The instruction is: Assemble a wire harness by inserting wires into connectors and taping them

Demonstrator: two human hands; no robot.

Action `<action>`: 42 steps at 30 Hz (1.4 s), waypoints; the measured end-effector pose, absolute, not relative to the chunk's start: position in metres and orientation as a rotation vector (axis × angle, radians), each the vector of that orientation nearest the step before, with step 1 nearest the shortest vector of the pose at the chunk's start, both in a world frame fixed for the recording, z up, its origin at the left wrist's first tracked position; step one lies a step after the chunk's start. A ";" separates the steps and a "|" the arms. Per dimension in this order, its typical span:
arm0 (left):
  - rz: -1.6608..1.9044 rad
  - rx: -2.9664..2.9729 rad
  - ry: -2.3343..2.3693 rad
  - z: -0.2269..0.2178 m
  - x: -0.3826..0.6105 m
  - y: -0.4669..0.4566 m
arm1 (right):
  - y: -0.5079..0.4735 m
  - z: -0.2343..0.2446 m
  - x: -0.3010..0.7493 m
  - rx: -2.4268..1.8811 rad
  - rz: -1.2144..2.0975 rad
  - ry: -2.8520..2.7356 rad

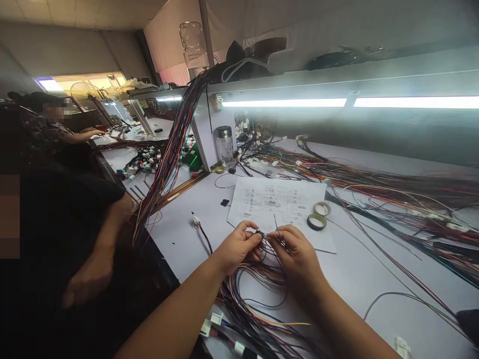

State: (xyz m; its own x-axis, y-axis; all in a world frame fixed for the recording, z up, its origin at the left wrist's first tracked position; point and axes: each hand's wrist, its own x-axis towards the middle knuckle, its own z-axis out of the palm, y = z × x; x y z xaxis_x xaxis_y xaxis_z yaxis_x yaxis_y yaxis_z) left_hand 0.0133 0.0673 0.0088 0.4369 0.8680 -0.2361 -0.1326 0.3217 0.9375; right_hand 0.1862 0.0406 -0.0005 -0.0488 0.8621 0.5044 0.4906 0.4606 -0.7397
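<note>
Between the fingertips of my left hand (241, 245) is a small black connector (259, 233), pinched by thumb and forefinger. Close beside it, my right hand (297, 249) is closed on thin wires, and one wire (276, 224) with a bare metal end sticks up above its fingers. A bundle of coloured wires (258, 274) hangs below both hands and spreads over the white table (187, 249). Behind the hands lies a printed wiring diagram (262, 199). On the sheet's right side rest two tape rolls, one dark (316, 222) and one pale (322, 209).
Long wire harnesses (374, 184) run along the back and right. A glass jar (225, 147) stands by the shelf post. Wires (179, 134) drape off the shelf at left. One person (97, 239) is close on my left, another (48, 119) farther off. White connectors (215, 319) lie in front.
</note>
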 end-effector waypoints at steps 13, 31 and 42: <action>0.732 1.004 0.885 0.011 0.013 0.065 | 0.041 -0.005 0.178 -1.652 0.395 -2.016; 0.717 0.949 0.923 0.012 0.011 0.068 | 0.041 0.006 0.187 -1.320 1.122 -1.578; 0.760 0.759 0.786 0.013 0.008 0.069 | 0.041 0.001 0.186 -1.546 0.741 -1.686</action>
State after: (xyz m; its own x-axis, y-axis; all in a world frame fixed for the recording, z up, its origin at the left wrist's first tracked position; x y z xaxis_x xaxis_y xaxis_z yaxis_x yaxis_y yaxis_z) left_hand 0.0078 0.0691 0.0129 0.4860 0.8111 -0.3255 -0.2979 0.5039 0.8108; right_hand 0.1859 0.0412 0.0011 -0.0206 0.9917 0.1267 0.5776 0.1152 -0.8082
